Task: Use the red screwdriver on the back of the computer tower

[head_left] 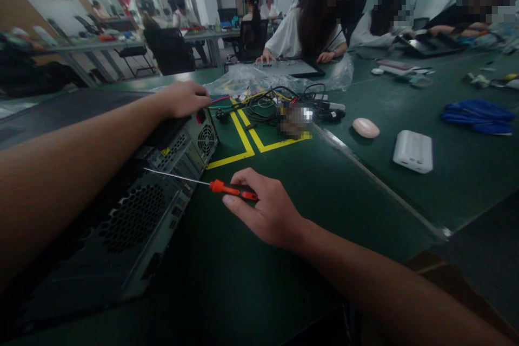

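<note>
A black and grey computer case (162,227) lies at the left on the green table, its back panel with a fan grille and vents turned toward the middle. My left hand (184,98) rests on the far top corner of the case, fingers bent over the edge; whether it grips anything there is hidden. My right hand (267,205) is closed round the handle of an orange and black screwdriver (227,188). The long thin shaft points left, and its tip is over the case's back edge, near the large honeycomb vent. Whether the tip touches the case is unclear.
Tangled black cables (267,105) lie beyond the yellow tape lines (243,132). To the right are a pink oval object (365,127), a white block-shaped device (413,151) and a blue cloth bundle (476,116). Several people work across the table beside plastic wrap (344,73).
</note>
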The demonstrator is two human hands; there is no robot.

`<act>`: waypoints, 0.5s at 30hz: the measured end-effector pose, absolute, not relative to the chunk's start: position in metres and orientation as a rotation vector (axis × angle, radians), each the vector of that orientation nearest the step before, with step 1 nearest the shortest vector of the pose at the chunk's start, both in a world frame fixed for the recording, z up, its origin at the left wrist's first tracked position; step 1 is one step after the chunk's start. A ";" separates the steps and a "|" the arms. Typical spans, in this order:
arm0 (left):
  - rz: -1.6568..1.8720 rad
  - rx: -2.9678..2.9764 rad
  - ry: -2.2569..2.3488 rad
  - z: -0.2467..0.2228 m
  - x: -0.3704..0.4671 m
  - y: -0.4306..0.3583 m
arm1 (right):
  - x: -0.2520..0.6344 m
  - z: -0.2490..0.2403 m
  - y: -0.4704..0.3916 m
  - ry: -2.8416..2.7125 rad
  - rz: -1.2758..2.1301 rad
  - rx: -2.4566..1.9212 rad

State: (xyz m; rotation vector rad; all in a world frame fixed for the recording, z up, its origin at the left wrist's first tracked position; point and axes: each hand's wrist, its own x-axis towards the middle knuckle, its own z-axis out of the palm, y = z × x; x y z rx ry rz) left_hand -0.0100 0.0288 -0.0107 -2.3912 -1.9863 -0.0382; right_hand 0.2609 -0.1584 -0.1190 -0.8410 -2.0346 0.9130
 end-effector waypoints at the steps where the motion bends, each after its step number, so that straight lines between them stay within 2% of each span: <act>1: -0.039 -2.393 -1.979 -0.011 -0.012 0.030 | 0.261 -0.120 -0.158 -2.030 0.901 -0.831; 15: -0.008 -2.449 -1.993 -0.017 -0.024 0.041 | 0.260 -0.117 -0.160 -2.076 0.979 -0.935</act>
